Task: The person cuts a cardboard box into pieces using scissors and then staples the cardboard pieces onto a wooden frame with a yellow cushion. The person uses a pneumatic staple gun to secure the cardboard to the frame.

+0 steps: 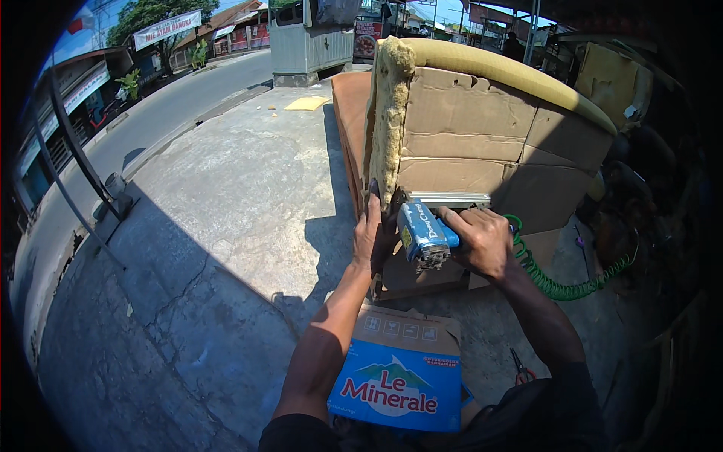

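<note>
Nail gun held at the lower edge of a padded chair back

The biggest thing is the chair [482,139], standing on the concrete, its near face covered with cardboard [459,175]. Yellow foam [388,113] runs along its upright edge, beside an orange side panel [346,113]. A blue carton [399,388] lies in front, nearest the person. A green coiled hose [553,290] reaches up to the right hand [482,237], which is closed around the blue nail gun [425,230]. The left hand [369,237] has its fingers mostly straight against the edge below the foam; whether it pinches anything cannot be told. Red-handled pliers [520,369] lie at lower right.

The step seems to be lining up the gun for fastening at that edge. The next move would call for a steady nose and left fingers clear of it.
</note>
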Demonstrator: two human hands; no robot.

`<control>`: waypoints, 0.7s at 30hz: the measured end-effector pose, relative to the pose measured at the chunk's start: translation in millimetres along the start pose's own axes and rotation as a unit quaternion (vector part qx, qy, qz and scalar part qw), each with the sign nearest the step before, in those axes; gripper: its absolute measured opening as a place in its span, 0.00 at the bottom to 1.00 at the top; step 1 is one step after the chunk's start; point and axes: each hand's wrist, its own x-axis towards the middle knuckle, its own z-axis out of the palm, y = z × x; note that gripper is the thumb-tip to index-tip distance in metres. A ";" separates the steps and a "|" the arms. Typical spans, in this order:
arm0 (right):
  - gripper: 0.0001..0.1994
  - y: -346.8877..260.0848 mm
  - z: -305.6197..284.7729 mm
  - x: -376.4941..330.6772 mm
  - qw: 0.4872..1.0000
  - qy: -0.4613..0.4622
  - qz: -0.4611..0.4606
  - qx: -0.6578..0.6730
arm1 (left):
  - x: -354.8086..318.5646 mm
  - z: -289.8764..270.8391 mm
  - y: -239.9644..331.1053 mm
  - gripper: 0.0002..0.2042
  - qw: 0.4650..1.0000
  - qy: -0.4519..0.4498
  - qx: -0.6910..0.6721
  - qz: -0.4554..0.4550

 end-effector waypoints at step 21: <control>0.26 -15.7 50.1 -46.4 0.999 -0.035 -0.007 -0.008 | -77.4 -9.8 -41.4 0.29 0.938 -0.268 -0.012 -0.220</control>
